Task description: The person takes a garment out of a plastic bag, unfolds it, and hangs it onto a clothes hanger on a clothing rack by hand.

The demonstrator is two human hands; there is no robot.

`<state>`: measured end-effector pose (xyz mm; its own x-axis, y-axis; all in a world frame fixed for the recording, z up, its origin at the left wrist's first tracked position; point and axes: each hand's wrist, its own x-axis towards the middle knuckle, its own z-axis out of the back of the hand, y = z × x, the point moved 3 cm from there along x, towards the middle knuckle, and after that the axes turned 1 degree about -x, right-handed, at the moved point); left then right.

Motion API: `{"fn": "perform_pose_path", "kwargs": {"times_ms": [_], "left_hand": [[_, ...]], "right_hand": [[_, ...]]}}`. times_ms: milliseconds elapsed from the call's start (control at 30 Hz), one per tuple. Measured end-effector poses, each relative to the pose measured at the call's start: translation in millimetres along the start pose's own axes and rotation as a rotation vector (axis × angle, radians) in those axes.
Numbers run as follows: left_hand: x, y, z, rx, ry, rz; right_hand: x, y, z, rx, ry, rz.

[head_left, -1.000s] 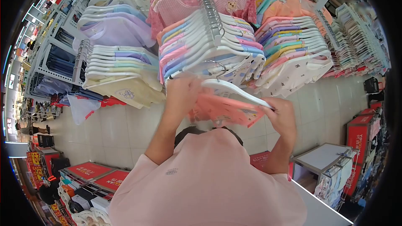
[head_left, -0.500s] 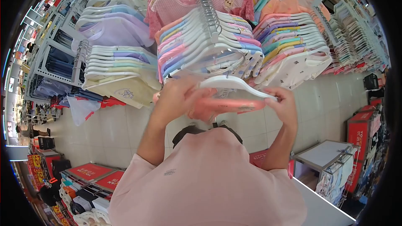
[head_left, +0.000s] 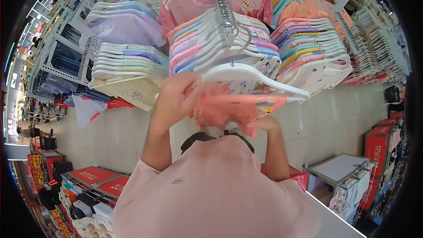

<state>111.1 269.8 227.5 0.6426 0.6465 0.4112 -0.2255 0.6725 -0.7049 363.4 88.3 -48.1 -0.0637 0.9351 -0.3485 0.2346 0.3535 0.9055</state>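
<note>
A white plastic hanger (head_left: 273, 81) lies across in front of me, with its hook pointing toward the rack. Folded over its bar is a coral printed garment (head_left: 233, 105), probably a child's piece. My left hand (head_left: 178, 94) is closed at the hanger's left end, gripping the hanger and the cloth by it; its fingers are slightly blurred. Lower down, my right hand (head_left: 265, 124) pinches the hanging edge of the coral garment, apart from the hanger's right end. Just beyond the hanger, a full row of white hangers with printed clothes (head_left: 220, 46) hangs on a metal rail arm (head_left: 223, 11).
More hanging clothes flank the middle row: pale yellow and lilac tops (head_left: 128, 83) left, white and multicoloured ones (head_left: 313, 68) right. Folded jeans (head_left: 66, 66) sit on a left shelf. Behind me are red-topped display stands (head_left: 92, 178) and a white-topped table (head_left: 339, 167).
My right hand has let go of the hanger's right end and moved down and left to the garment's edge. The hanger now shows more fully, and the coral cloth hangs more spread out.
</note>
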Motion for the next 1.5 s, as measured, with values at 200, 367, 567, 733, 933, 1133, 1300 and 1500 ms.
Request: {"fn": "perform_pose_path", "kwargs": {"times_ms": [200, 367, 567, 733, 933, 1133, 1300, 1500], "left_hand": [[7, -26, -3, 0.005, 0.040, 0.003], [6, -36, -6, 0.005, 0.054, -0.006], [0, -39, -3, -0.081, 0.090, 0.047], [-5, -39, -18, -0.091, 0.163, -0.055], [-12, -44, -34, -0.114, 0.073, 0.007], [-21, -41, -43, -0.204, 0.088, 0.126], [-26, -47, -56, -0.152, 0.102, 0.042], [-26, -57, -52, -0.173, 0.350, 0.196]], "right_hand": [[17, 12, -44, -0.065, -0.131, -0.128], [30, 22, -61, 0.088, -0.189, -0.061], [32, 44, -42, -0.015, -0.322, 0.230], [12, 64, -44, -0.325, -0.383, 0.443], [-6, 78, -32, -0.363, -0.498, 0.621], [-3, 72, -53, 0.537, -0.364, 0.409], [30, 49, -58, 0.280, -0.226, 0.234], [39, 32, -57, 0.083, -0.062, 0.094]]}}
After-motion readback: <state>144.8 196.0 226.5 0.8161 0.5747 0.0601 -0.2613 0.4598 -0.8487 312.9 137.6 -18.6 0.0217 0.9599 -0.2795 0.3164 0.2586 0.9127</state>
